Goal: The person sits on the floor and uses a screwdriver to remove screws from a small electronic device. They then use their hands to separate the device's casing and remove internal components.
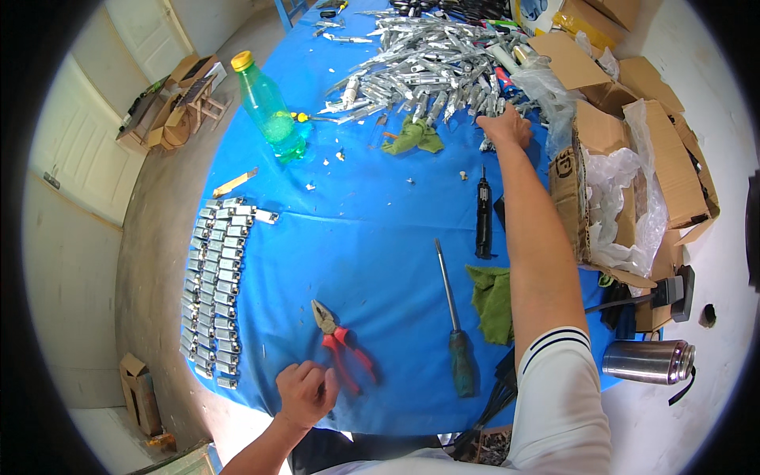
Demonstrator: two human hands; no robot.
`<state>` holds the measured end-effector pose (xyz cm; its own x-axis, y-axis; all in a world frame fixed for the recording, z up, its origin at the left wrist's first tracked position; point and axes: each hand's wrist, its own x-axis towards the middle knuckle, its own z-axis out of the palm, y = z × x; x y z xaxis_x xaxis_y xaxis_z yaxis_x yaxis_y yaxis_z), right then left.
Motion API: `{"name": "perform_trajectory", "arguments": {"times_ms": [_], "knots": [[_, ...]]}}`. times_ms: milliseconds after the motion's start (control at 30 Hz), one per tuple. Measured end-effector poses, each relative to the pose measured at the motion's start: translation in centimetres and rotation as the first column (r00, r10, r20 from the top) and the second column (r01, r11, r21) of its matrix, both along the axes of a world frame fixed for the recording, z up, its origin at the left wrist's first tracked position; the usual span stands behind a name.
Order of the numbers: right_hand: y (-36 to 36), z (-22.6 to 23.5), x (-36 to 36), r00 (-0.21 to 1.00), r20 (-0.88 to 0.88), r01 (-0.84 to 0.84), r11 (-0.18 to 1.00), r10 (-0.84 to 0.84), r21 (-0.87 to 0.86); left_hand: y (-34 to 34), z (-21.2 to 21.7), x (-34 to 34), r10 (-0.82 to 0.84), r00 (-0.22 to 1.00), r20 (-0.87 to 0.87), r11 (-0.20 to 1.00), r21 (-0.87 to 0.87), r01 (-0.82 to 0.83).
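My right hand (507,128) reaches to the right edge of a large heap of silvery metal parts (435,67). Its fingers are curled down among the parts, and what they grip is hidden. My left hand (306,393) rests loosely closed near the front edge of the blue-covered table, with nothing visible in it. Just beside it lie red-handled pliers (339,344), jaws pointing away. A long screwdriver (455,332) with a dark green handle lies right of the pliers. Beyond it is a black pen-shaped power screwdriver (484,218).
Rows of small metal pieces (214,289) line the left edge. A green bottle (269,111) with a yellow cap stands at the far left. Green cloths (492,305) lie about. Open cardboard boxes (625,190) and a steel flask (647,362) border the right side.
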<state>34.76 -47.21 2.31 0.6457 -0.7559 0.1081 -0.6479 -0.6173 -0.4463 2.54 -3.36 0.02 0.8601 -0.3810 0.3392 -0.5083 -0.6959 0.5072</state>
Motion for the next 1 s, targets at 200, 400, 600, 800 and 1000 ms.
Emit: {"name": "perform_trajectory", "arguments": {"times_ms": [200, 400, 600, 800, 1000], "knots": [[4.2, 0.8, -0.6, 0.999, 0.039, -0.036, 0.996, 0.033, 0.085, 0.2, -0.3, -0.4, -0.001, 1.0, 0.019, 0.999, 0.039, 0.0], [10.0, 0.7, -2.1, 0.991, 0.13, -0.072, 0.967, 0.041, 0.243, -0.1, -0.3, -0.4, 0.008, 0.996, 0.091, 0.998, 0.064, -0.014], [15.7, 0.4, -6.8, 0.964, 0.162, -0.256, 0.907, 0.212, 0.335, -0.3, -0.1, -0.8, 0.051, 0.99, 0.133, 0.996, 0.063, -0.06], [12.7, -1.6, -10.9, 0.799, 0.427, -0.548, 0.805, 0.423, 0.229, -1.0, -0.4, -0.6, 0.074, 0.984, 0.161, 0.997, 0.025, -0.079], [11.6, 3.6, -18.7, 0.759, 0.604, -0.646, 0.396, 0.242, 0.653, 0.1, -0.3, -1.5, 0.134, 0.99, 0.036, 0.988, -0.085, -0.131]]}}
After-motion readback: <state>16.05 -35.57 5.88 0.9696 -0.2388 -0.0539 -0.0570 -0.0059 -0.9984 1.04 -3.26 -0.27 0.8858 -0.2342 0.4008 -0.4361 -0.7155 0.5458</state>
